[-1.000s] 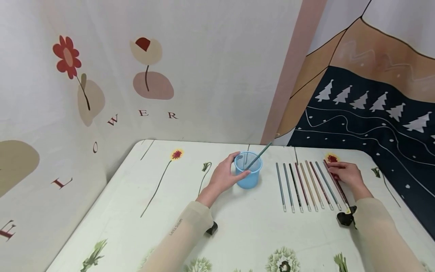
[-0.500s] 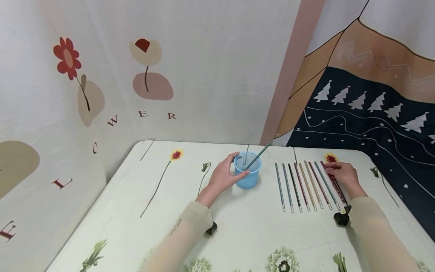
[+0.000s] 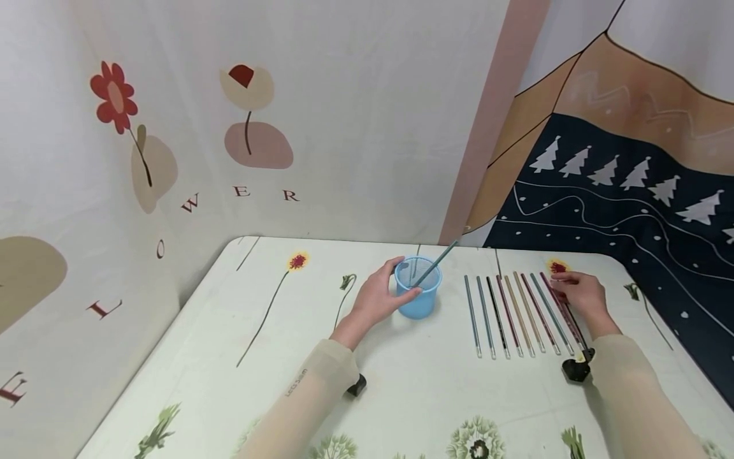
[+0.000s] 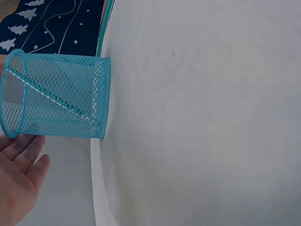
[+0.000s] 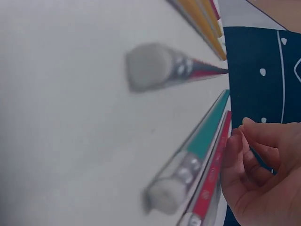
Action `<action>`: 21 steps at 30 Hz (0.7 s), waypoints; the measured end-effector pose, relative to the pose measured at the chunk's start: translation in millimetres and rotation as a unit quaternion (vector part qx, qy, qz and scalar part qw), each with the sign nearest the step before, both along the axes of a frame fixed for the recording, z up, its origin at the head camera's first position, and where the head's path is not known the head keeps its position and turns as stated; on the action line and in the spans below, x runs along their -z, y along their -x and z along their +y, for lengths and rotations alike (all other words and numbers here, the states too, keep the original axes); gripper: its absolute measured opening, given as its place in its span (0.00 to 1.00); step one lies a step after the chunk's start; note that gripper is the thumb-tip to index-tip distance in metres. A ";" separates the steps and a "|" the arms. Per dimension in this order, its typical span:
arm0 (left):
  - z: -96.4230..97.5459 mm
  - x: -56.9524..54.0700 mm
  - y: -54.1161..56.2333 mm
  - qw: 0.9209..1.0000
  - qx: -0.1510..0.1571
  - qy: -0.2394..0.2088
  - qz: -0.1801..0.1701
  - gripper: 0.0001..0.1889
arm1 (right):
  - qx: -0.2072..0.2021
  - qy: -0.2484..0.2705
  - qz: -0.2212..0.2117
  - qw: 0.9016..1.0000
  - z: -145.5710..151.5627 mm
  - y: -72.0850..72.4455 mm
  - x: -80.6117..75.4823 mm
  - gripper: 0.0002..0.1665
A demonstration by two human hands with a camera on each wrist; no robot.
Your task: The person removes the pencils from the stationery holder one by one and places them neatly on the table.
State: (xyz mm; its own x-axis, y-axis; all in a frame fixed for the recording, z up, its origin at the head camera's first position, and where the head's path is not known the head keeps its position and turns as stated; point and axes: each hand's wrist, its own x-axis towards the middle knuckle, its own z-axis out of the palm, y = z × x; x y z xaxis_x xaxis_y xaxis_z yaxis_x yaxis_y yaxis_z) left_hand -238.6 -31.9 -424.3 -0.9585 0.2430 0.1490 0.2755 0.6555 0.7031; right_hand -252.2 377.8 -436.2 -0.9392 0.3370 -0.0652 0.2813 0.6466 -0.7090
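My left hand (image 3: 378,296) holds a light blue mesh pencil cup (image 3: 417,303), thumb on its near side and fingers behind. In the left wrist view, the left hand (image 4: 21,179) shows below the cup (image 4: 61,94). Inside leans a green pencil (image 3: 438,261), its end above the rim. At the right end of a pencil row, my right hand (image 3: 579,294) is beside a dark red pencil (image 3: 552,288). The right wrist view shows the loosely curled right hand (image 5: 263,169) with fingertips right at the red pencil's (image 5: 209,188) edge, the pencil outside the gap between them.
Several pencils lie side by side, among them a blue one (image 3: 473,315), a black one (image 3: 499,319) and a tan one (image 3: 533,312). A floral cloth (image 3: 229,395) covers the table. Printed hangings (image 3: 355,127) rise behind its far edge.
The dark red pencil has shifted slightly left, closer to the row. My right hand moved left with it, then slightly back right. The left hand and cup stay put.
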 end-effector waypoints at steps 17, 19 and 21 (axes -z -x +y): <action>-0.7 1.1 0.3 1.000 -0.002 -0.007 0.000 0.43 | -0.010 0.114 0.045 0.992 -21.8 -6.0 -20.2 0.25; -0.3 1.3 0.2 1.000 -0.002 -0.008 -0.001 0.43 | -0.018 0.119 0.049 0.991 -27.2 -8.6 -23.4 0.25; 0.2 2.0 0.6 1.000 -0.002 -0.007 0.000 0.43 | -0.025 0.131 0.058 0.989 -32.7 -11.2 -26.4 0.24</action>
State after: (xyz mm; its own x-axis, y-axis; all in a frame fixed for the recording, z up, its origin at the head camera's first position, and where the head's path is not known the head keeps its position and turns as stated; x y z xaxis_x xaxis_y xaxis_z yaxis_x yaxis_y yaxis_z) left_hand -239.1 -31.7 -426.2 -0.9596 0.2370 0.1518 0.2725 0.6475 0.7117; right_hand -241.0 345.1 -409.8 -0.9605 0.2759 -0.0358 0.1612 0.4469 -0.8800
